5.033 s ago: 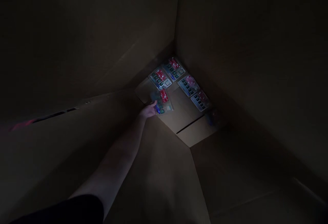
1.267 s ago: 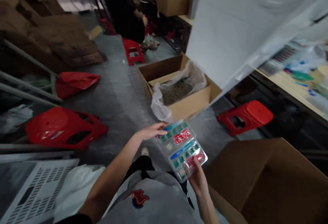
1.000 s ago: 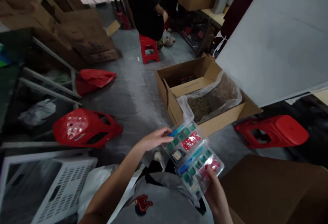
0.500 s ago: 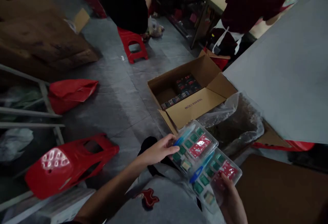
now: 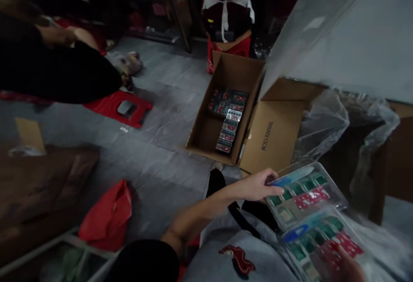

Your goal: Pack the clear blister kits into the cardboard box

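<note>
Two clear plastic packs with green squares and red dotted panels (image 5: 306, 195) are outside an open brown cardboard carton (image 5: 205, 140), left hand (image 5: 260, 185) pinching one, right hand (image 5: 346, 264) gripping the other; similar packs (image 5: 230, 125) already part-fill the carton on grey flooring (image 5: 167, 142), near a red plastic stool (image 5: 141, 109).

A clear, rectangular plastic case (image 5: 305, 191) lies slanted in the left hand (image 5: 260, 185), held at its near-left corner; inside show a slim blue stick (image 5: 292, 177), a row of green squares (image 5: 298, 188), a red, white-spotted packet (image 5: 312, 198) and a beige square (image 5: 285, 214). A second, matching clear plastic case (image 5: 318, 237), blurred, lies right beside its lower edge, the right hand (image 5: 350, 267) partly covering its spotted packet.
</note>
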### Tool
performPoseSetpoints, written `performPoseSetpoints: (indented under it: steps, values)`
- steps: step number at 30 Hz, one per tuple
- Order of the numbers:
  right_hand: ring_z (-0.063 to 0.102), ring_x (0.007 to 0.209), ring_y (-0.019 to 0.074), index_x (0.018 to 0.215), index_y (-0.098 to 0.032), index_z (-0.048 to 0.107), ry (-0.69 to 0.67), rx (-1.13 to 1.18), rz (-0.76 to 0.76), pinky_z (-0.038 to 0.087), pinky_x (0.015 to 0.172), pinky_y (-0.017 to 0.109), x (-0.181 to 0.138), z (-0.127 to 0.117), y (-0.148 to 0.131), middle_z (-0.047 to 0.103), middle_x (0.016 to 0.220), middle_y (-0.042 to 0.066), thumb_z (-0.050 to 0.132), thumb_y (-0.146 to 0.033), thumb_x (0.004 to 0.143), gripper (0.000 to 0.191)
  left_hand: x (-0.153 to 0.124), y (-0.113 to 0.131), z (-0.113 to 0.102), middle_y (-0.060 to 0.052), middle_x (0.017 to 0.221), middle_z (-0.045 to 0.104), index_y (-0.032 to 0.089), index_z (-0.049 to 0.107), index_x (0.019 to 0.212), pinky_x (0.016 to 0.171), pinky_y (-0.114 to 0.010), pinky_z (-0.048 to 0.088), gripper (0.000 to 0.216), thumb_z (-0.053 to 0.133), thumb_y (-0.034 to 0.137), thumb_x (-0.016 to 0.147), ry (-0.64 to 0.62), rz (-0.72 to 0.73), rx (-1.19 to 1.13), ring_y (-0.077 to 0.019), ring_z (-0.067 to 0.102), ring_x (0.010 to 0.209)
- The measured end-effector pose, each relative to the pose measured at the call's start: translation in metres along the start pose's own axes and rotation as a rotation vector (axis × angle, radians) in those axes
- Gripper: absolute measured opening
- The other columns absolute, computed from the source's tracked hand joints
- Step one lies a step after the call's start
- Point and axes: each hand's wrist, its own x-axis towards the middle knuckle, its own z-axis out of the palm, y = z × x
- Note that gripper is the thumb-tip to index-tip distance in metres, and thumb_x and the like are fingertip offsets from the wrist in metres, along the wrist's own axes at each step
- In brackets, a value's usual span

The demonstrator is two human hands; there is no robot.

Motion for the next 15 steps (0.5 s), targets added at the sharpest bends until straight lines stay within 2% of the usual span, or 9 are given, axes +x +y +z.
performPoseSetpoints:
  steps: [2, 5, 9, 15]
  values:
    - [0.056, 0.054, 0.0147, 0.064, -0.025, 0.065, 0.037, 0.087, 0.011, 0.047, 0.043, 0.027, -0.019, 0.008, 0.017, 0.059, 0.066, 0.006, 0.064, -0.022, 0.038, 0.027, -0.004, 0.004, -0.013, 0.003, 0.079, 0.049, 0.019, 0.045, 0.085, 0.072, -0.026, 0.039, 0.025, 0.068, 0.022, 0.075, -0.067, -0.025, 0.022, -0.0116, 0.046, 0.075]
    - [0.057, 0.058, 0.0148, 0.070, -0.024, 0.067, 0.042, 0.174, 0.008, 0.050, 0.047, 0.027, -0.033, 0.008, 0.035, 0.060, 0.070, 0.005, 0.067, -0.021, 0.042, 0.028, -0.009, 0.009, -0.022, 0.003, 0.078, 0.047, 0.018, 0.044, 0.086, 0.071, -0.026, 0.038, 0.023, 0.066, 0.021, 0.077, -0.121, -0.081, 0.043, -0.0108, 0.044, 0.073]
    - [0.057, 0.057, 0.0134, 0.068, -0.022, 0.065, 0.104, 0.249, 0.031, 0.050, 0.049, 0.027, -0.044, 0.002, 0.060, 0.061, 0.068, 0.003, 0.065, -0.020, 0.045, 0.023, -0.014, 0.010, -0.024, 0.003, 0.079, 0.046, 0.018, 0.044, 0.087, 0.072, -0.027, 0.037, 0.022, 0.064, 0.019, 0.078, -0.197, -0.120, 0.113, -0.0105, 0.043, 0.071]
    - [0.060, 0.059, 0.0116, 0.067, -0.021, 0.065, 0.178, 0.359, 0.087, 0.050, 0.059, 0.028, -0.060, 0.001, 0.092, 0.062, 0.065, 0.000, 0.061, -0.018, 0.059, 0.009, -0.014, -0.001, -0.025, 0.001, 0.085, 0.047, 0.017, 0.045, 0.089, 0.080, -0.029, 0.039, 0.019, 0.063, 0.016, 0.081, -0.313, -0.118, 0.178, -0.0116, 0.046, 0.080]
